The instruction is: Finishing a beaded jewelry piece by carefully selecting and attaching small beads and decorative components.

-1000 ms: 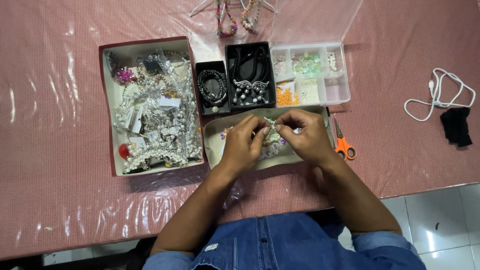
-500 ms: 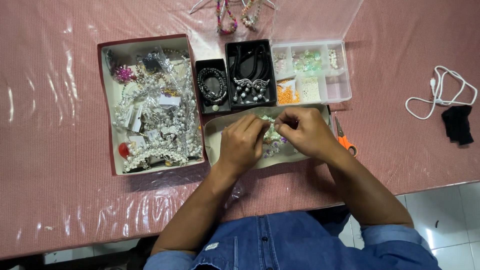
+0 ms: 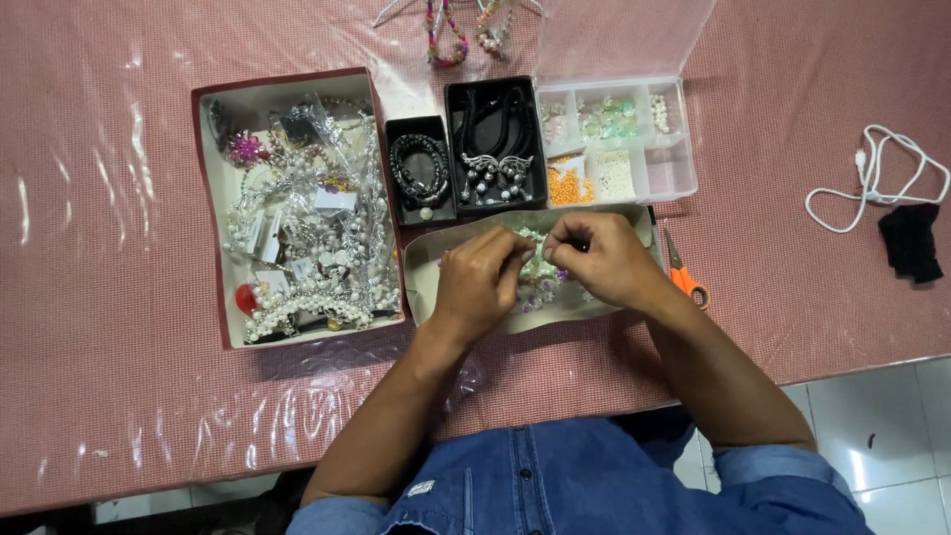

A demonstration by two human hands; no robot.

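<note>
Both hands (image 3: 540,263) | pinching beads (image 3: 540,272) (axis unclear) | beige tray (image 3: 426,260)

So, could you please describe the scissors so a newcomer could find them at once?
Start at the clear compartment box of beads. Just below its right corner, beside the person's right hand, lie the scissors; their bright orange handles are unlike anything nearby.

head view | worn on head, facing straight down | moderately near table (image 3: 119,396) | forearms entering from bottom edge | single view only
</note>
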